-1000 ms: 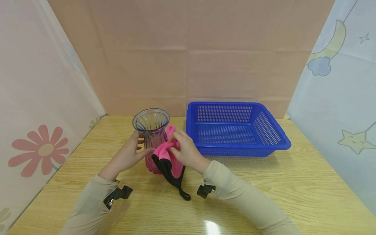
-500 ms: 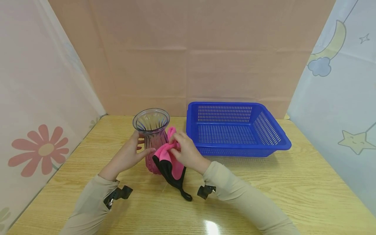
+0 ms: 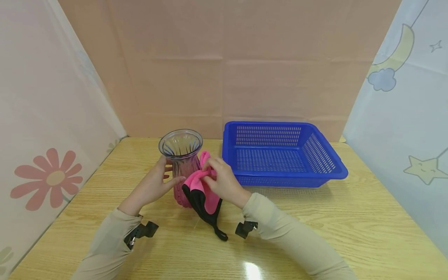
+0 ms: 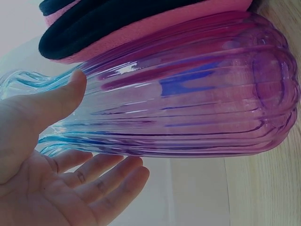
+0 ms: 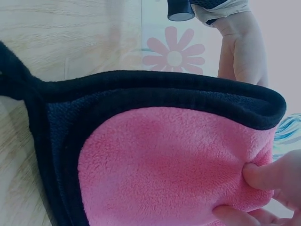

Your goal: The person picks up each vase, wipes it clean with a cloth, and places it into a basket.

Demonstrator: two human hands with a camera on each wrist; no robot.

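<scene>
A ribbed glass vase (image 3: 182, 167), purple-pink below and bluish at its flared rim, stands upright on the table. My left hand (image 3: 154, 182) holds its neck from the left, thumb on the near side (image 4: 61, 99) and fingers around the other side. My right hand (image 3: 224, 181) pinches a bunched cloth (image 3: 211, 198), fluffy pink with black edging, against the right side of the vase. The cloth's black hanging loop (image 3: 221, 234) dangles toward the front. In the right wrist view, thumb and fingertips press into the pink face of the cloth (image 5: 164, 155).
A blue plastic basket (image 3: 280, 181) with slotted walls stands at the back right of the wooden table (image 3: 332, 225). Behind the table hangs a tan backdrop (image 3: 224, 70). Patterned curtains (image 3: 52, 116) flank both sides.
The cloth and its hanging loop have shifted very slightly. Both hands keep their places, and the vase and basket have not moved noticeably.
</scene>
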